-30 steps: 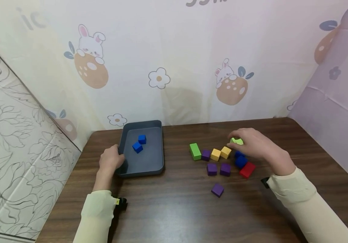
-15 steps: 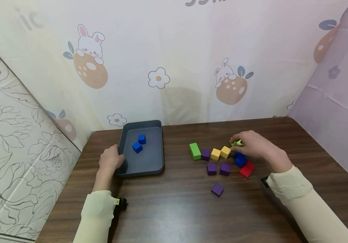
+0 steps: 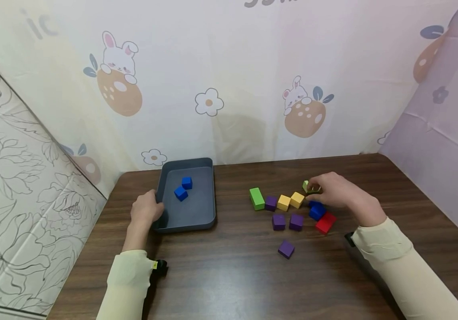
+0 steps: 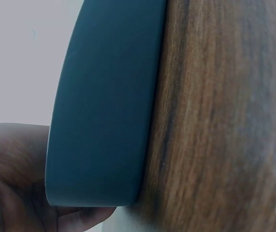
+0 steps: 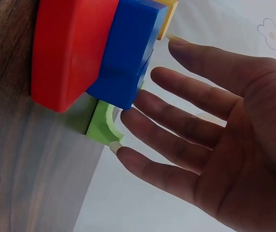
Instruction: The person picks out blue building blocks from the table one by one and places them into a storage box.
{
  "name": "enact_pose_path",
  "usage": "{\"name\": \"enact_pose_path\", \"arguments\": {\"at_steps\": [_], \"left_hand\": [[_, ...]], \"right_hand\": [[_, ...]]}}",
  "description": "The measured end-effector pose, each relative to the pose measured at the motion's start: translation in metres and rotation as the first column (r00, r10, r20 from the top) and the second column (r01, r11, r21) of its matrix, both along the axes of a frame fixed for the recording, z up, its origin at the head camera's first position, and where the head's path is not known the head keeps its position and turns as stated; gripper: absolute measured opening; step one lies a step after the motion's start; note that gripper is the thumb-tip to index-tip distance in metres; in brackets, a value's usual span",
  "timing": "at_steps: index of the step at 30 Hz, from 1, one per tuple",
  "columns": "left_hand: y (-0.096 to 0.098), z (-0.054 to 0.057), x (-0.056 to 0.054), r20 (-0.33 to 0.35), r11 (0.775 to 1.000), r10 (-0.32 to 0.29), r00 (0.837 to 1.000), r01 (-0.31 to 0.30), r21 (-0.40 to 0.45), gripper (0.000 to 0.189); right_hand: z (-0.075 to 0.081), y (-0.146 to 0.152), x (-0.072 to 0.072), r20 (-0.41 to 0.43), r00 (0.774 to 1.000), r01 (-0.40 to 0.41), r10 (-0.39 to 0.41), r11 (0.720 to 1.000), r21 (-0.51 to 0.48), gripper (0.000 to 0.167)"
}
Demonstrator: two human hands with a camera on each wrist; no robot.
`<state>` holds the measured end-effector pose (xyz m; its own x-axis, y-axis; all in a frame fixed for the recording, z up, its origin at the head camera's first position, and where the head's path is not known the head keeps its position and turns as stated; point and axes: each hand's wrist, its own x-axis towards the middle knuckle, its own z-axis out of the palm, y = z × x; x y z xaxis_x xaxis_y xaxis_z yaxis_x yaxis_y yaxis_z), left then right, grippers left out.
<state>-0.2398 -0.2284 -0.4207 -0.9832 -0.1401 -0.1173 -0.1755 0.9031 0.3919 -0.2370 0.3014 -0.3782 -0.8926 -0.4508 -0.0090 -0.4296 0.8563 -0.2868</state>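
Note:
In the head view, my left hand (image 3: 145, 208) grips the left wall of a dark grey tray (image 3: 193, 215), which holds two blue cubes (image 3: 181, 193). The left wrist view shows the tray's wall (image 4: 102, 106) close up with fingers round it. My right hand (image 3: 332, 190) is over the block group at right, its fingers spread and slightly bent. Its fingertips are beside a light green block with a curved cutout (image 5: 99, 126), partly hidden by the hand in the head view. Blue blocks (image 3: 316, 210) and a red block (image 3: 325, 223) lie just below the hand.
Two yellow cubes (image 3: 290, 201), several purple cubes (image 3: 286, 249) and a bright green oblong block (image 3: 257, 199) lie left of the right hand. The brown wooden table (image 3: 229, 275) ends at a printed cloth backdrop (image 3: 244, 89) behind and at both sides.
The right hand's fingertips have shifted slightly right, so the left end of the light green block shows beside them. The left hand and tray have stayed still.

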Motion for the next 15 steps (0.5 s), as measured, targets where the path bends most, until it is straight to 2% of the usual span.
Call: {"name": "enact_pose_path", "arguments": {"at_steps": [7,15], "left_hand": [[0.0,0.0,-0.0001,0.003,1.0,-0.001,1.0,0.001,-0.001,0.054],[0.0003,0.0003,-0.0012,0.006,1.0,0.001,1.0,-0.001,-0.003,0.055]], "right_hand": [[-0.0035,0.0015,-0.0015,0.031,1.0,0.003,-0.004,1.0,0.031,0.02],[-0.0084,0.0018,-0.0035,0.104,0.994,0.018,-0.024,0.998,0.058,0.027]]}}
